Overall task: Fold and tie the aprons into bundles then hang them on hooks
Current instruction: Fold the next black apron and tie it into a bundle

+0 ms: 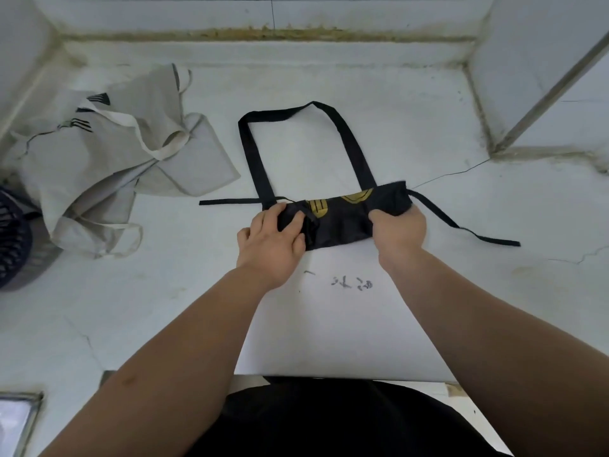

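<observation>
Two bare forearms reach forward from a dark-clothed torso at the bottom edge, over a pale, scuffed table (428, 127). At their ends, the left hand (270, 240) has its fingers (290, 222) bent over the left end of a folded black apron (342, 222), gripping the cloth. The right hand (397, 230) has its fingers (379, 216) curled into the right end, clutching it. This black apron lies on the table at mid-frame, folded into a narrow band that runs left to right between the two hands. Two gold printed motifs (318, 207) show on its top face; neither can be read as words. One wide black neck loop (349, 136) lies flat on the table, stretching from the band toward the back wall. Two thin black waist ties trail out, the left tie (230, 201) lying straight to the left and the right tie (461, 227) angling off to the right. Just in front of the apron, dark handwritten marks (352, 283) sit on the table surface, too smudged to read. A second apron, the pale grey apron (108, 166), lies crumpled on the table's left side, apart from the black one, with black fork-like prints and pale straps. One dark slatted object (13, 239) shows at the left edge, partly cut off. White stained tile walls close in the table at the back and sides.
</observation>
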Tool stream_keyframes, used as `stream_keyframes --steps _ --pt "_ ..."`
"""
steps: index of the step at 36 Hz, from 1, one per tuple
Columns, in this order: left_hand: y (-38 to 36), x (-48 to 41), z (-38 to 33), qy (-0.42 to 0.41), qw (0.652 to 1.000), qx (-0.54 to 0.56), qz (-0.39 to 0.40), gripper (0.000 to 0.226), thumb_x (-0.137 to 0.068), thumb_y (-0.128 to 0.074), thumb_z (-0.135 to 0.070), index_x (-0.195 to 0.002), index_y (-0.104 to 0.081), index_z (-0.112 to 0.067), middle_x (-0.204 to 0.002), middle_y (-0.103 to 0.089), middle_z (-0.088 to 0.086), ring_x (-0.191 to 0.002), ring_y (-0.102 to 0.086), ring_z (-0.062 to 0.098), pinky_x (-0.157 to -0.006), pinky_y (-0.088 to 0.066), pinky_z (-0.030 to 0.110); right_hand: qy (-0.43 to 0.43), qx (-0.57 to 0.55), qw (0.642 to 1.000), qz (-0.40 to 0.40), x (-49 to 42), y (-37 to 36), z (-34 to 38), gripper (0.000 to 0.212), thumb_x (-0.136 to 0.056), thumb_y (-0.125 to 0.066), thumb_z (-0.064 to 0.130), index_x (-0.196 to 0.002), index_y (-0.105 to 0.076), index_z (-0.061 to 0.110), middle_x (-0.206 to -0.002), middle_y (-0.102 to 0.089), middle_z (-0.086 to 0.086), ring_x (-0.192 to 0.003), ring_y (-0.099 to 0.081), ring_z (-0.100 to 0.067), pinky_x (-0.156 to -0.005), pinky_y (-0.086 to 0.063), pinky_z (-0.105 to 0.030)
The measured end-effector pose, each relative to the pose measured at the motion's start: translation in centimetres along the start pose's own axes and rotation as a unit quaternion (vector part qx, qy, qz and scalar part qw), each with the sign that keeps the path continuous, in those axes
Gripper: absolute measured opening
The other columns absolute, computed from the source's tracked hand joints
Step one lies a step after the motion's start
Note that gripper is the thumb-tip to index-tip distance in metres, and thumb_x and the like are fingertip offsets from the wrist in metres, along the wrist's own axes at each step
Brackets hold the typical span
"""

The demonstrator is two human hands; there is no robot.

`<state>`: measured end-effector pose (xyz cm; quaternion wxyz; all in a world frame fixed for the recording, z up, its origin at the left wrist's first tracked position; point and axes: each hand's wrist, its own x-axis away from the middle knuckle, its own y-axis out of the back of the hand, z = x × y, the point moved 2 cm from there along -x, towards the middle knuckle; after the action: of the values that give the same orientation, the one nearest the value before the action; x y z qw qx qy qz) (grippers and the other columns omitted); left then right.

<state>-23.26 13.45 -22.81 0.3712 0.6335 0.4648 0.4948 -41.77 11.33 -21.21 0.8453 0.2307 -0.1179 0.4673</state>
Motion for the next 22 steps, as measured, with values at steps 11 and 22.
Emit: stream_keyframes --steps 11,22 --pt "-0.6 0.3 -0.3 -0.026 0.996 -0.026 -0.086 0.045 -0.100 -0.035 -0.033 -0.145 -0.036 -0.027 -0.156 -0.021 0.005 -0.141 -0.020 0.022 -0.112 -0.005 0.041 0.304 0.515 0.789 0.141 2.2 -3.0 -0.8 0.032 -0.096 -0.032 0.009 -0.124 -0.047 0.013 -0.121 -0.047 -0.009 -0.100 -0.052 -0.028 -0.069 -0.032 -0.031" --pt "0.4 -0.8 -0.8 -0.052 0.974 0.200 -0.091 0.030 -0.093 -0.054 -0.017 -0.121 -0.063 -0.013 -0.124 -0.058 0.003 -0.112 -0.049 0.027 -0.096 -0.036 0.033 0.243 0.505 0.810 0.174 1.4 -4.1 0.0 0.033 -0.094 -0.040 0.014 -0.125 -0.052 0.016 -0.124 -0.050 -0.006 -0.102 -0.053 -0.028 -0.073 -0.034 -0.030"
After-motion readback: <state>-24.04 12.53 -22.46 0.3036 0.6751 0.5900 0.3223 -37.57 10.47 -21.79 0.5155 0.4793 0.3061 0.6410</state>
